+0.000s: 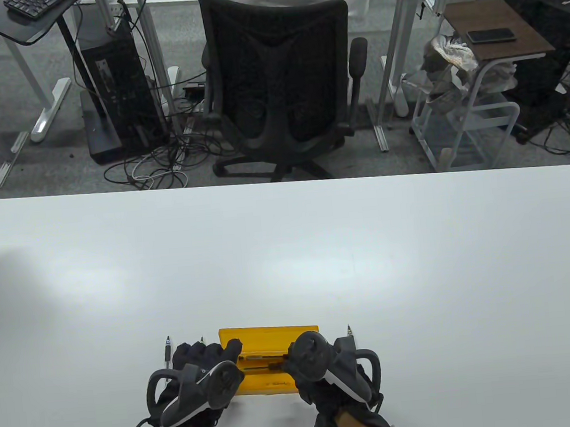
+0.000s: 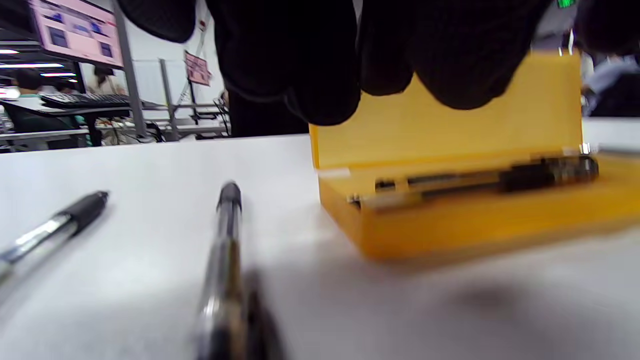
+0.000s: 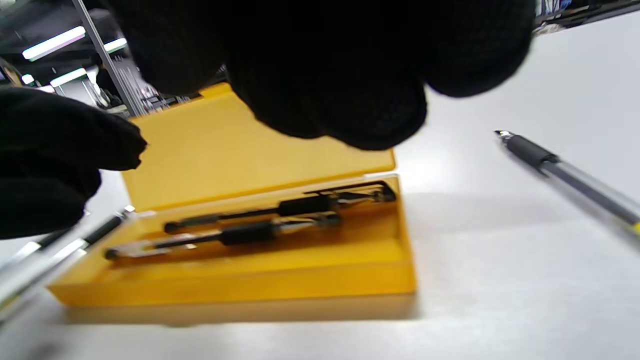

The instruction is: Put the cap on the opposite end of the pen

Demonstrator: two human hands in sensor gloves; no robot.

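An open yellow pen case [image 1: 272, 376] lies near the table's front edge with its lid up, and two black pens [image 3: 280, 207] lie side by side in it. The case also shows in the left wrist view [image 2: 450, 220]. My left hand [image 1: 217, 353] hangs over the case's left end, fingers [image 2: 320, 75] curled and holding nothing. My right hand [image 1: 292, 360] hovers over the case's right end, fingers [image 3: 325, 85] above the pens and holding nothing. Two loose pens [image 2: 225, 235] [image 2: 55, 225] lie left of the case, and one pen [image 3: 565, 172] lies to its right.
The white table [image 1: 288, 253] stretches away beyond the case. The right loose pen [image 1: 350, 335] and the far left pen [image 1: 168, 351] point away from me. A black office chair [image 1: 278, 84] stands behind the table's far edge.
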